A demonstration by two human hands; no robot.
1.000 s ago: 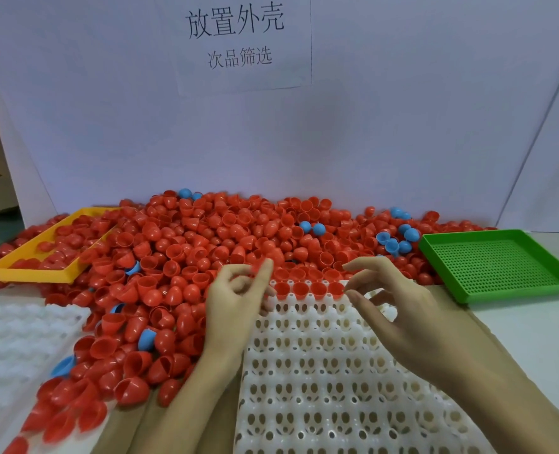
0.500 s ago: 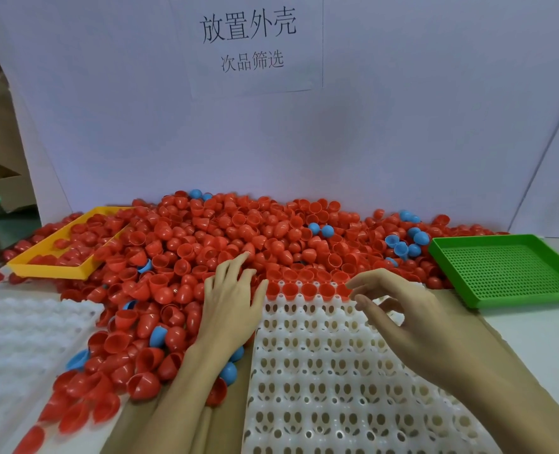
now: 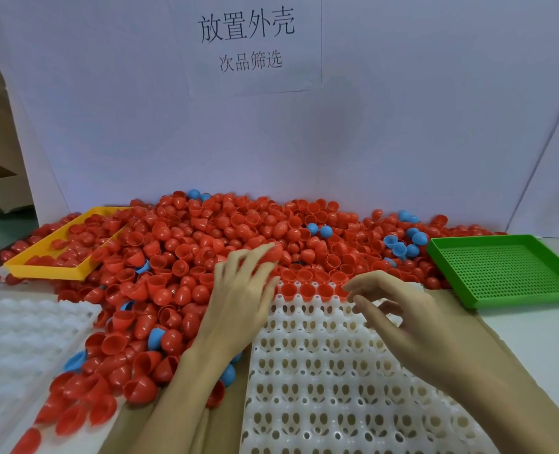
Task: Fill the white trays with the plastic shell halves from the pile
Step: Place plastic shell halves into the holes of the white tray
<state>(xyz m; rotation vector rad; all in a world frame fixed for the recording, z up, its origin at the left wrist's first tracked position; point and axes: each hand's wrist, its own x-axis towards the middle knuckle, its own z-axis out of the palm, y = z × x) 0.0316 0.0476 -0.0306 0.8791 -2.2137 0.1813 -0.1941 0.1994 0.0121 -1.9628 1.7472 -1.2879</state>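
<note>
I see the pile [image 3: 206, 250] of red and blue plastic shell halves heaped against the white backboard [image 3: 402, 126], and I place everything else from that pile. The near white tray [image 3: 337, 388] butts into its front edge; 1 row of red shells [image 3: 307, 290] sits open side up in the tray's far pockets, the remaining pockets bare. A second white tray [image 3: 19, 339] lies at the pile's front left, with loose shells spilling beside it. The green perforated tray [image 3: 507, 270] sits at the pile's right end, and the yellow tray [image 3: 52, 253] at its left end is partly buried in shells. My left hand [image 3: 239, 299] lies on the pile's front slope, fingers spread and reaching onto red shells; whether they pinch one I cannot tell. My right hand [image 3: 399, 309] hovers over the near tray just in front of the pile, fingers loosely curled and apart, holding nothing I can see.
</note>
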